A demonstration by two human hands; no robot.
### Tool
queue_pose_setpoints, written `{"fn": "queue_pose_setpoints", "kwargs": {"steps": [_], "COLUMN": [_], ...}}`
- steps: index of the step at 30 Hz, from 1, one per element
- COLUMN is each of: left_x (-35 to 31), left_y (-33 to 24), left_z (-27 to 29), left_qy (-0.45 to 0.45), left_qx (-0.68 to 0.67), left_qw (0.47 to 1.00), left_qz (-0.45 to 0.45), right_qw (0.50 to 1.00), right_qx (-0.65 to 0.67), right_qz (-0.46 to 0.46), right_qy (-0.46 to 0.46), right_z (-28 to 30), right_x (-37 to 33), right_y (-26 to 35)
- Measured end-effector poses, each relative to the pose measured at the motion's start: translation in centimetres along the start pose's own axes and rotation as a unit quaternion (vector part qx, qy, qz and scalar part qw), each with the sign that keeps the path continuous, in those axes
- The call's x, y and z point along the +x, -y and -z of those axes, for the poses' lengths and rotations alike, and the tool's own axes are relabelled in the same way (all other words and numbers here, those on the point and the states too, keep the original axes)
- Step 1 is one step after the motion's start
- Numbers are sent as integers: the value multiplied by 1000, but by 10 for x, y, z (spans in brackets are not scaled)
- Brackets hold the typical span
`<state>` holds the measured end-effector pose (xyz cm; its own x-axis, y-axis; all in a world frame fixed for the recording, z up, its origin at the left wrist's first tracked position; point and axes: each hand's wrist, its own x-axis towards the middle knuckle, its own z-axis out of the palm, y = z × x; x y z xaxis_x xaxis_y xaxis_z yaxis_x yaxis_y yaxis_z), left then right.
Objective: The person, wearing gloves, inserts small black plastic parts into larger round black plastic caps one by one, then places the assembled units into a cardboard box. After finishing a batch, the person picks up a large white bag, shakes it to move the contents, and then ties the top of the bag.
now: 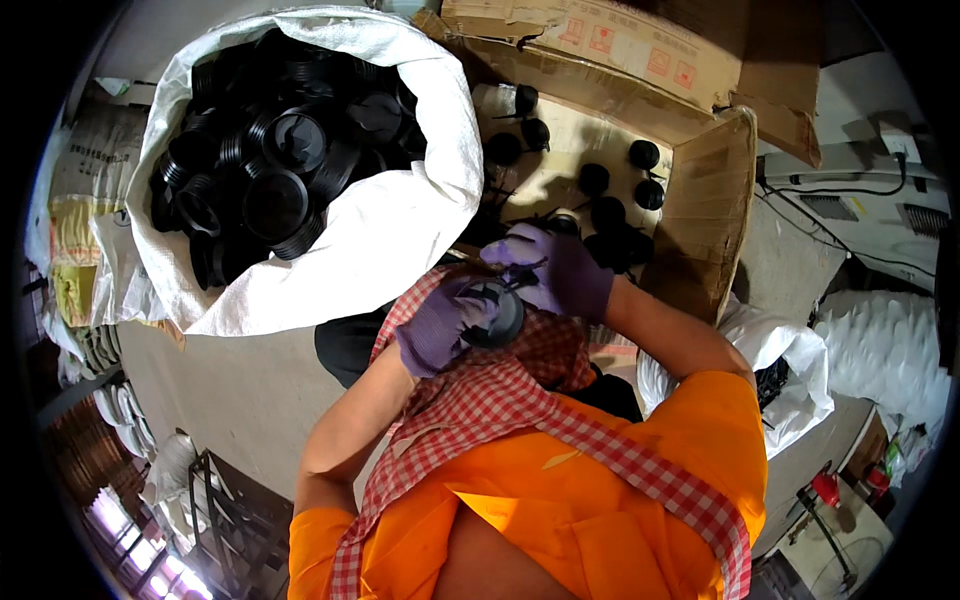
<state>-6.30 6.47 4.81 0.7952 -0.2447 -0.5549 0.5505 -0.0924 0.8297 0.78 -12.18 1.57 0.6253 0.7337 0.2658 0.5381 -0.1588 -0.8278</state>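
Observation:
Both my hands wear purple gloves and meet in front of my checked apron. My left hand [436, 326] is closed round a round black plastic cap [503, 318], its open side partly showing. Just above it my right hand [562, 272] has its fingers bent at the cap's upper edge, closed on a small dark piece [518, 274] too hidden to name. Beyond my left hand stands a white woven sack [400, 225] full of black ribbed caps [277, 203]. Past my right hand is a cardboard box [705, 215] with several small black round parts [594, 180] inside.
Raised cardboard flaps [610, 45] edge the box's far side. A white bag [800, 385] with dark contents stands at right, beside stacked white material [880, 345]. A cable [850, 192] runs along the right side. At lower left is a dark metal rack [225, 525].

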Motion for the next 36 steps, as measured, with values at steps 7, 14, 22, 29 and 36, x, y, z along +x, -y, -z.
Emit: {"fn": "queue_pose_setpoints", "kwargs": {"steps": [7, 14, 22, 29, 36], "left_x": [-11, -20, -5, -56, -7], "left_y": [-30, -38, -38, -102, -113], "left_z": [17, 4, -30, 31, 169], "left_qy": [26, 23, -115, -283, -448], "left_qx": [433, -238, -107, 321, 591], "left_qw": [863, 957, 981, 792, 602], "left_qz": [-258, -165, -111, -435, -297], "right_qw": [852, 712, 939, 930, 912], "right_qx": [295, 692, 151, -56, -228], "right_qz": [-241, -118, -41, -322, -336], "right_qy": [360, 29, -307, -168, 60], "right_z": [23, 35, 4, -5, -126], "right_x": [11, 18, 36, 22, 59], "right_y": [16, 23, -13, -158, -259]}}
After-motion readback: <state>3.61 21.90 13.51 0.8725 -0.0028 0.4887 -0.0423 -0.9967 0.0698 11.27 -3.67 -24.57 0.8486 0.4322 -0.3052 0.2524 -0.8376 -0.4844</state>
